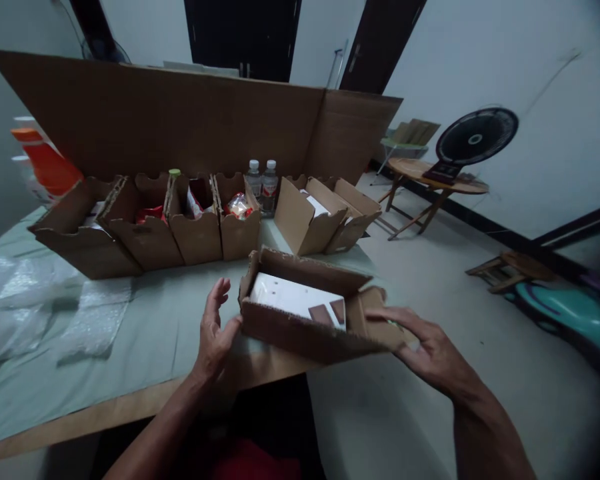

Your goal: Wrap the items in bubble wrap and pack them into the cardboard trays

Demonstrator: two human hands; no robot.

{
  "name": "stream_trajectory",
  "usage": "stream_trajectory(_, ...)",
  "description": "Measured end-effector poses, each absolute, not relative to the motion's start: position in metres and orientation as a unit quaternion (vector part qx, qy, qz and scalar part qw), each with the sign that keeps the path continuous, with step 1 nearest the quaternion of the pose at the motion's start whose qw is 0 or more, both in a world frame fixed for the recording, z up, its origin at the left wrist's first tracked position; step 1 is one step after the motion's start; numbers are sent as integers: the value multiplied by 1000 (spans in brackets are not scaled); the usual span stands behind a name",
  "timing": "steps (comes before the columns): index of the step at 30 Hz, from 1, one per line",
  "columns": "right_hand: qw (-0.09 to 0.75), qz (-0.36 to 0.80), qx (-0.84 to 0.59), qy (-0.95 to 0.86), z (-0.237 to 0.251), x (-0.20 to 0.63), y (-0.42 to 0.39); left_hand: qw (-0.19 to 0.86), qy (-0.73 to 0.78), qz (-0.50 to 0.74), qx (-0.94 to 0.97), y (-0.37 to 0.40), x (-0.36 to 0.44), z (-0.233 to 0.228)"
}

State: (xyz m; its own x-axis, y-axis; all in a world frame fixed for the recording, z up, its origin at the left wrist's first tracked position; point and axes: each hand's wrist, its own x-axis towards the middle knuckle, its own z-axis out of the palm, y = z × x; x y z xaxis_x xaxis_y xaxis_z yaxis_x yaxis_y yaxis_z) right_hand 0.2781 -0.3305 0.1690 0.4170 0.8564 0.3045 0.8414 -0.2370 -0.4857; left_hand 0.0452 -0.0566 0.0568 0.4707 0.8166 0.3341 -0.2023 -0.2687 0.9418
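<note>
An open-topped cardboard box [300, 337] lies lengthwise at the table's front edge, its right end reaching past that edge. Inside it is a white carton [290, 297] with brown squares printed near one end. My right hand [425, 343] grips the box's right end wall, fingers over the inside and thumb outside. At the opposite end, my left hand [215, 337] has its fingers spread and raised, with the thumb at the box's corner; whether the thumb touches it I cannot tell.
Behind stand several cardboard bins [195, 237] holding packets, two water bottles [269, 187], and more bins [310, 217] to the right. A tall cardboard panel [195, 120] backs them. Bubble wrap [95, 313] lies at left. A fan [475, 140] stands on a wooden table [405, 167].
</note>
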Motion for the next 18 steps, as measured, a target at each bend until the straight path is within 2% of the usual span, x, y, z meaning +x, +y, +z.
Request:
stream_trajectory(4,363,32,-804,-470,148,265,-327,573,226,414,670,-78,31,54)
stream_trajectory(9,459,54,-799,-385,99,258,-306,505,255,405,719,-89,31,45)
stream_trajectory(13,498,60,-799,-332,76,268,-252,449,297,439,719,-73,38,44)
stream_trajectory(18,554,120,-713,-413,82,275,-161,395,356,498,686,-20,41,45)
